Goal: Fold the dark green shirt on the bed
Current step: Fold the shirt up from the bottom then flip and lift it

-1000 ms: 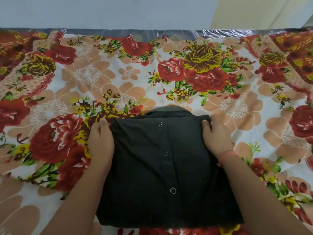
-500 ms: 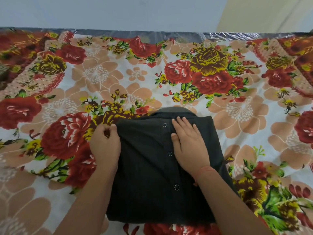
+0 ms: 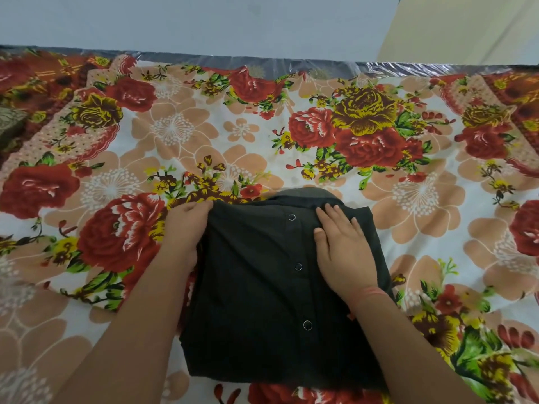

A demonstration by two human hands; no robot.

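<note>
The dark green shirt (image 3: 256, 301) lies folded into a compact rectangle on the near middle of the bed, button row facing up, its collar at the far edge. My left hand (image 3: 183, 228) curls its fingers around the shirt's far left corner. My right hand (image 3: 341, 249) lies flat, fingers spread, on the right half of the shirt beside the buttons, pressing the cloth down without holding it.
The bed is covered by a flower-print sheet (image 3: 291, 135) in red, peach and white. A plastic-wrapped mattress edge (image 3: 408, 67) runs along the far side against a pale wall. A dark patterned cushion corner (image 3: 8, 123) shows at the far left.
My right hand left the shirt's far right corner and moved inward to lie flat on top of the shirt. My left hand stayed at the far left corner.
</note>
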